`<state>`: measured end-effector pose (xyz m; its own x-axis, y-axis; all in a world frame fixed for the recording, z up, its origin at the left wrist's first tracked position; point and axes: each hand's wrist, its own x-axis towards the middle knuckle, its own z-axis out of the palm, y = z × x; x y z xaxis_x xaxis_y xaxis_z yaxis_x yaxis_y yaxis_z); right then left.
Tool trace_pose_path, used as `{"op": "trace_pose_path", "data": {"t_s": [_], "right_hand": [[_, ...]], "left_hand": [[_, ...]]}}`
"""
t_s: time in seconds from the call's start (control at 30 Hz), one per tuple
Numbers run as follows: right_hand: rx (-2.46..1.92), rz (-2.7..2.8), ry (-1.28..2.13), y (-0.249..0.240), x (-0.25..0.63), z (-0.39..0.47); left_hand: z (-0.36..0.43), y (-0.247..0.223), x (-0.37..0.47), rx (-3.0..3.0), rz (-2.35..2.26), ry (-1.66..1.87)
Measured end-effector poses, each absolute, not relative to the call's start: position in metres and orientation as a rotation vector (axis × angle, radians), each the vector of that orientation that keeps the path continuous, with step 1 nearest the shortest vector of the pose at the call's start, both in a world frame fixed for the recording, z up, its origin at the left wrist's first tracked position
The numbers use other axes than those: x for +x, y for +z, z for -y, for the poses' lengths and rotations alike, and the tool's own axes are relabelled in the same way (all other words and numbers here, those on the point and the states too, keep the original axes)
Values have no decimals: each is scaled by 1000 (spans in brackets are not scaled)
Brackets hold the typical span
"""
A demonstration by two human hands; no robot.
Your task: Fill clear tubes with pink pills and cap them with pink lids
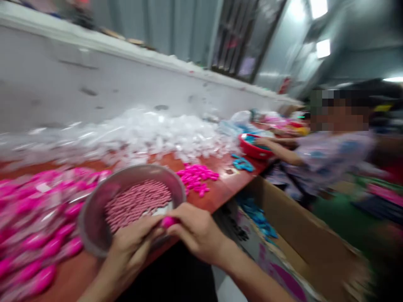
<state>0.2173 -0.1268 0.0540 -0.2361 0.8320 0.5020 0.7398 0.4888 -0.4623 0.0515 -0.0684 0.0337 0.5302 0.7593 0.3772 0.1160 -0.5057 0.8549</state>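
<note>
Between my hands, just over the near rim of a grey metal bowl (86,226), is a small bright pink piece (168,222). My left hand (134,241) has its thumb and fingers closed at the left side of the piece. From the right, my right hand (197,228) pinches the same piece between thumb and forefinger. Many small dull-pink pellets (138,201) lie inside the bowl, with something white at their right. Small bright pink pieces (197,176) are piled behind the bowl's right side. The view is blurred by motion.
Pink items in clear wrapping (44,239) cover the table's left side. White translucent pieces (157,132) lie along the wall. At the right, a person (333,155) reaches into a red basin (256,151). Below the table edge stands a cardboard box (302,235) with blue items (258,218).
</note>
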Motion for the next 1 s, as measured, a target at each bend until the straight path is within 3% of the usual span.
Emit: {"op": "trace_pose_path", "data": {"t_s": [0.1,0.4,0.57,0.67,0.83,1.0], "right_hand": [[-1248,2018,236,47,215,119],[-1200,2279,-23,41,201,112],[-1157,2293,81,48,204,104],[-1164,2088,363,54,207,97],[-1033,1473,1135,41,214,90],[-962,1139,1289,32,205,76]], "left_hand": [[63,27,39,2190,-598,1037],[65,16,26,2401,-645,1034],[64,16,26,2207,-633,1062],[60,24,28,1802,-658,1072],[50,32,21,1312,-741,1037],[48,32,12,1526,-747,1093]]}}
